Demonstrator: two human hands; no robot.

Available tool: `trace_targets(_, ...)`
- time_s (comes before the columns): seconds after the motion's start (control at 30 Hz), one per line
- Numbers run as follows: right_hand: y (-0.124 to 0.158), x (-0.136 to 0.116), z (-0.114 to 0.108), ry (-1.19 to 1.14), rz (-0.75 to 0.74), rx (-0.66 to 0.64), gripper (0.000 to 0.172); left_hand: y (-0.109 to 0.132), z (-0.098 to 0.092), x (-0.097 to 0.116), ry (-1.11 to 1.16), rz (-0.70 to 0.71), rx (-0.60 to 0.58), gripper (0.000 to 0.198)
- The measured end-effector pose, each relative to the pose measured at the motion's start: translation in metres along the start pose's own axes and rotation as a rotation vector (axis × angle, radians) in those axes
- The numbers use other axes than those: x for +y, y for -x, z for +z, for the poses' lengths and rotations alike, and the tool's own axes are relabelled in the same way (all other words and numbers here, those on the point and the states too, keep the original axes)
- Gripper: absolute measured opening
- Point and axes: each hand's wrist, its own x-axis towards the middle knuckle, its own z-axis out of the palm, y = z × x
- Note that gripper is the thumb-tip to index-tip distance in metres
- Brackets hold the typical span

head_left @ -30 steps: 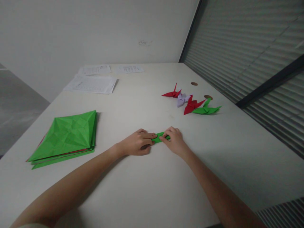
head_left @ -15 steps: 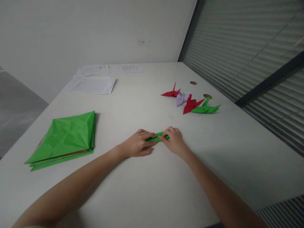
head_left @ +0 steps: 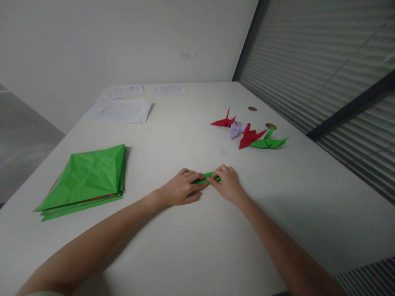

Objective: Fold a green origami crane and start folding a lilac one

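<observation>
On the table in front of me lies a small, narrow folded green origami paper (head_left: 209, 175). My left hand (head_left: 184, 187) holds its left end down with the fingers, the thumb lying apart on the near side. At the right end, my right hand (head_left: 226, 183) pinches the paper between thumb and fingers. Parts of the folds are hidden under the fingers of both hands.
To the left lies a stack of creased green paper sheets (head_left: 92, 172) with some red edges showing. Beyond my right hand stand a red crane (head_left: 224, 122), a lilac crane (head_left: 236, 130), another red crane (head_left: 249, 137) and a green crane (head_left: 269, 142). Printed papers (head_left: 120, 112) lie at the back left.
My left hand has shifted slightly right along the green paper, its fingers covering more of it. The right hand keeps its pinch. The whole view has moved very slightly.
</observation>
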Motion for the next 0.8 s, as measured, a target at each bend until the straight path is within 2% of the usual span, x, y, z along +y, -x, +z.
trace_targets(0.17,0.000,0.000,-0.002,0.010,0.006,-0.018,0.021,0.000,0.001,-0.001,0.031,0.011,0.054,0.031)
trace_targets(0.4,0.000,0.001,0.000,0.012,0.008,-0.021,0.016,0.002,0.000,-0.017,0.214,0.119,0.110,0.020)
trace_targets(0.5,0.000,0.002,0.000,0.013,0.008,-0.025,0.016,0.003,-0.001,-0.019,0.215,0.142,0.113,0.019)
trace_targets(0.63,0.001,0.002,0.000,0.006,0.003,-0.025,0.015,0.003,-0.002,-0.017,0.193,0.146,0.093,0.018)
trace_targets(0.8,0.001,0.002,0.000,-0.012,0.009,-0.024,0.014,0.004,-0.001,-0.017,0.272,0.109,0.150,0.014)
